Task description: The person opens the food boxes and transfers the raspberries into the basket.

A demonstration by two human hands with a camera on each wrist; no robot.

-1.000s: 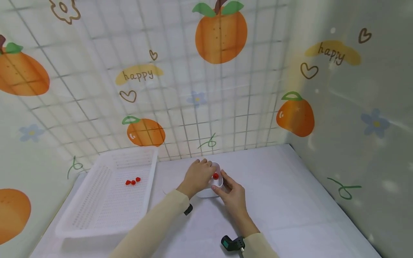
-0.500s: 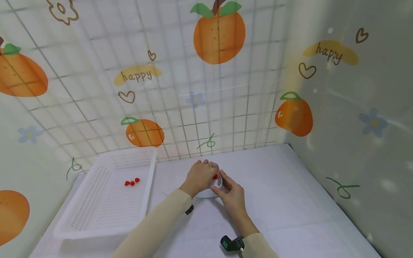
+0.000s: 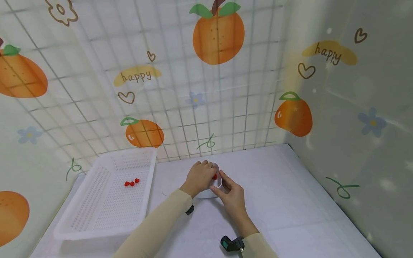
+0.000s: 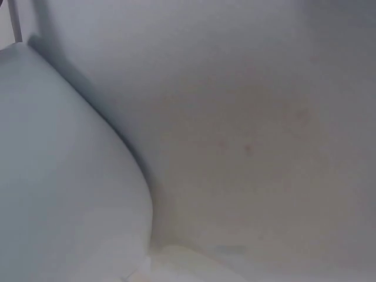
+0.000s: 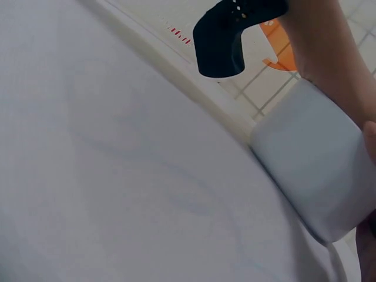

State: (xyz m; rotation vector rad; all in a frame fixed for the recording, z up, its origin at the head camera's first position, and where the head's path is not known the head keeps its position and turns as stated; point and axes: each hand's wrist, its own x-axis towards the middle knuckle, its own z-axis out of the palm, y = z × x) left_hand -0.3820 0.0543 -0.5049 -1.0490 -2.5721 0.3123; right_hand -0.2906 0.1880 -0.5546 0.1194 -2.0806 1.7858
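Clearly, a small red piece shows in the mouth of a white rounded container, nearer to the left hand, which reaches over, its fingertips hidden: its hold I cannot tell. The right hand grips the container's right side. A white perforated basket stands leftward.

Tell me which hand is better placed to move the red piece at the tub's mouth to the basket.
Left, most likely: the left hand is at the tub, close to the red piece, and nearer the basket, though its fingertips are hidden. The right hand is gripping the tub's side.
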